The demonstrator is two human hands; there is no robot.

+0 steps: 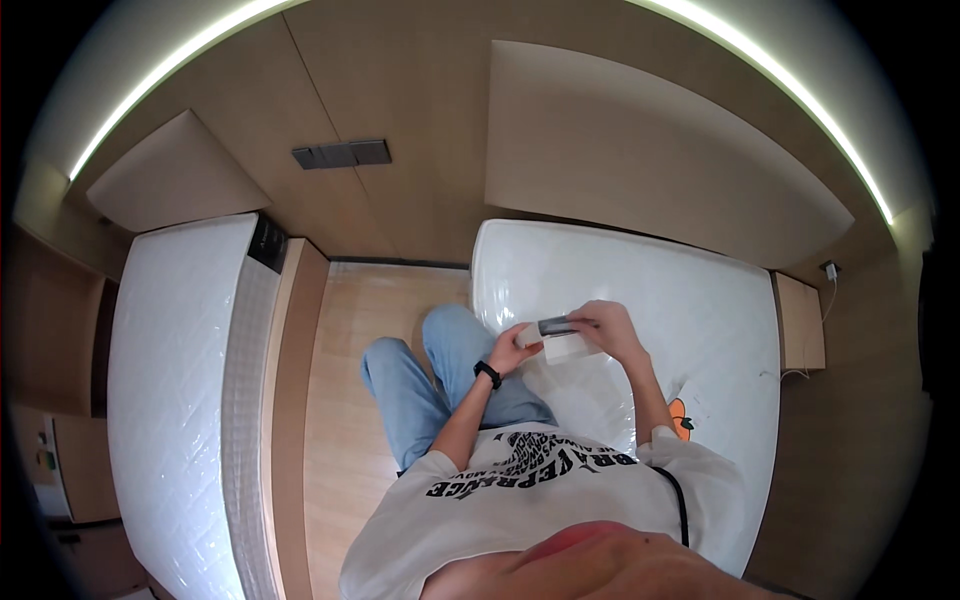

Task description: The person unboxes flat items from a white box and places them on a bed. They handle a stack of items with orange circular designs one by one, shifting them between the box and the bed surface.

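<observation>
Filling most of the right side of the room, the right mattress [700,280] lies in glossy wrap, and a person [560,500] sits at its left edge, knees out over the floor [350,310]. Across that strip, a left mattress [170,350] is wrapped likewise, with a wooden board [295,400] along its right edge. A beige headboard [640,140] rises past the right mattress's far edge; a nightstand [800,322] stands just beside its far right corner. The knees crowd the left edge and the wrap looks slick, so anything let slip there could slide off.

Near that left edge, the left hand [512,352] grasps the left end of a small white box [570,347], while the right hand [605,325] pinches a dark, flat piece [555,325] along the box's far side. I can't tell whether the piece lies inside the box or against it, nor whether the box touches the wrap. Handling them well, to my eye, calls for a steady left hold that doesn't crush the walls, a light pinch, and slow, straight movement without twisting. Working lower and further in from the edge would be safer. The right fingers hide part of the piece. Smallest, a white plug [831,270] trails a thin cable [830,303] by the nightstand, well apart from the work.
</observation>
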